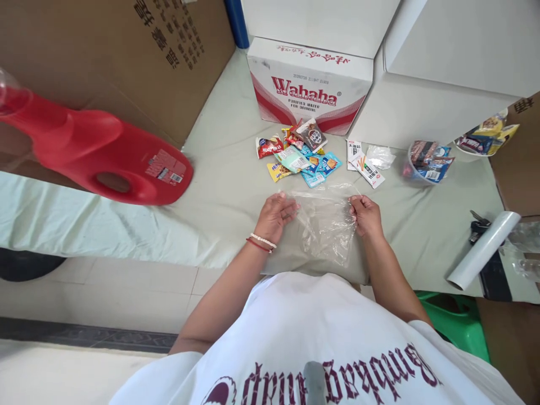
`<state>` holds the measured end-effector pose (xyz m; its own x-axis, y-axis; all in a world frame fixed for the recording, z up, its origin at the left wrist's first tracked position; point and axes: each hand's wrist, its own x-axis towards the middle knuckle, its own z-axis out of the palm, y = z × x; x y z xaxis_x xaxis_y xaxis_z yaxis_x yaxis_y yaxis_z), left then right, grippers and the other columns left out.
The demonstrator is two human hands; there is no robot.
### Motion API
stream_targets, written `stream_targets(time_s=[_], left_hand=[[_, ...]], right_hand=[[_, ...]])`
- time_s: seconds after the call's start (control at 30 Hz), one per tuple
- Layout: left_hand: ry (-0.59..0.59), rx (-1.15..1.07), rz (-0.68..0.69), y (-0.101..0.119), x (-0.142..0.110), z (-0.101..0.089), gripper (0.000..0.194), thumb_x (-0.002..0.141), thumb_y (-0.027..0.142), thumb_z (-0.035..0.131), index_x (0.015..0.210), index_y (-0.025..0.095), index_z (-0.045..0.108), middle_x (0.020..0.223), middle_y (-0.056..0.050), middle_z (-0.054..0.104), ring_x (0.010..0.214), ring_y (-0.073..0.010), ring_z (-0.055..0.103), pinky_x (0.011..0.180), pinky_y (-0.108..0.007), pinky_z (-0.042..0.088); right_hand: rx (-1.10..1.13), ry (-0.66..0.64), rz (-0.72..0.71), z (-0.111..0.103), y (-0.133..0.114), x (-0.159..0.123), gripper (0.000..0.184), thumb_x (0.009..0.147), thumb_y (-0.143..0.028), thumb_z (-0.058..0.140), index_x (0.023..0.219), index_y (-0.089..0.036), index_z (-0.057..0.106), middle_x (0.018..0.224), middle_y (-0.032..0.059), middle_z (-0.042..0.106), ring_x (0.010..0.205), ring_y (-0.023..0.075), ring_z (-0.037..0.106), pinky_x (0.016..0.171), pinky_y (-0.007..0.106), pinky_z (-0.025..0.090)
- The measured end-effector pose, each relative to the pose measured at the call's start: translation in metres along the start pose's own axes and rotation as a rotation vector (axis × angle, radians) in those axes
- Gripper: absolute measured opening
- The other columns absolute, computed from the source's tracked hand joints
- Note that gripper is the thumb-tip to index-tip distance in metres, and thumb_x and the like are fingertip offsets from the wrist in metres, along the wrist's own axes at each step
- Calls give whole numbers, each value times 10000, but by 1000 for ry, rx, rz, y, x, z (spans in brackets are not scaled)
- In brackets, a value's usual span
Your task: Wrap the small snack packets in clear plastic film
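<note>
A clear plastic bag (327, 225) lies spread on the pale cloth in front of me. My left hand (275, 215) pinches its left top edge, with bead bracelets on the wrist. My right hand (366, 215) grips the bag's right top edge. Just beyond the bag lies a pile of several small snack packets (300, 154), and two white packets (363, 163) lie to its right.
A red detergent jug (90, 149) lies on its side at left. A Wahaha carton (310, 84) stands behind the snacks. A bowl of snacks (428, 163) and a roll of plastic bags (483, 250) sit at right, with a green stool (458, 323) below.
</note>
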<state>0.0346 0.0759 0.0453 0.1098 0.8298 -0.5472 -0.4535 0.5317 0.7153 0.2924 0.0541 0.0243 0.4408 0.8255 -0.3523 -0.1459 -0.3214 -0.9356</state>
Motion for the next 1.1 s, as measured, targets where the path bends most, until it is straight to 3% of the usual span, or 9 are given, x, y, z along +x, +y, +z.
stream_targets(time_s=[0.13, 0.33, 0.43, 0.53, 0.7, 0.8, 0.9, 1.0, 1.1], left_hand=[[2, 104, -76, -17, -17, 3, 730, 581, 367, 947, 1168, 212, 542, 979, -31, 766, 723, -114, 678, 750, -273, 512], [-410, 452, -179, -9, -24, -21, 416, 603, 415, 917, 791, 152, 654, 792, -53, 750, 737, -159, 669, 719, -289, 494], [-345, 370, -88, 6, -23, -31, 421, 695, 487, 859, 823, 192, 587, 829, -24, 752, 834, -165, 707, 760, -274, 515], [-273, 248, -65, 10, -20, -31, 454, 718, 505, 833, 855, 227, 500, 662, 55, 667, 616, -132, 665, 694, -287, 547], [-53, 272, -28, -12, -11, -18, 310, 798, 399, 732, 829, 231, 474, 505, 125, 486, 344, -63, 401, 508, -247, 481], [9, 256, 29, -22, -8, -13, 269, 798, 334, 715, 813, 218, 473, 568, 111, 509, 416, -46, 456, 547, -209, 482], [30, 226, 42, -23, -8, -12, 267, 780, 316, 706, 848, 224, 464, 655, 80, 573, 608, -96, 639, 628, -223, 530], [34, 227, 27, -19, -9, -16, 276, 782, 319, 671, 889, 244, 428, 680, 73, 598, 649, -131, 677, 643, -264, 558], [31, 325, 53, -16, -8, -23, 243, 802, 322, 636, 902, 253, 426, 623, 99, 554, 428, -81, 483, 495, -215, 458]], right_hand=[[22, 42, 6, -2, 1, -5, 264, 719, -401, 753, 826, -190, 636, 545, -84, 520, 383, 55, 340, 337, 205, 210], [-53, 16, 22, -20, -2, -3, 329, 709, -454, 777, 836, -189, 628, 526, -85, 518, 358, 58, 338, 322, 203, 202], [-103, -37, 36, -28, -3, 5, 337, 713, -458, 785, 845, -180, 646, 515, -83, 510, 349, 57, 324, 315, 203, 181], [-91, -31, -5, -31, -3, 14, 351, 722, -468, 795, 863, -183, 646, 533, -82, 511, 369, 55, 339, 322, 190, 209], [-3, -126, 40, -26, -6, 6, 632, 750, -564, 801, 1228, -257, 523, 843, -13, 694, 694, 150, 689, 592, 258, 580], [-34, -194, 132, -28, -7, -13, 913, 750, -550, 819, 1478, -307, 326, 1030, 38, 702, 842, 209, 740, 705, 353, 635], [-84, -213, 165, -36, -3, -28, 1039, 666, -423, 893, 1515, -308, 305, 993, 19, 686, 768, 196, 719, 647, 331, 617], [-149, -279, 143, -47, 3, -31, 772, 634, -400, 889, 1306, -226, 551, 794, -34, 634, 574, 129, 599, 474, 240, 480], [-189, -295, 32, -53, 6, -25, 503, 675, -447, 844, 1064, -183, 665, 707, -58, 565, 467, 69, 431, 396, 209, 307]])
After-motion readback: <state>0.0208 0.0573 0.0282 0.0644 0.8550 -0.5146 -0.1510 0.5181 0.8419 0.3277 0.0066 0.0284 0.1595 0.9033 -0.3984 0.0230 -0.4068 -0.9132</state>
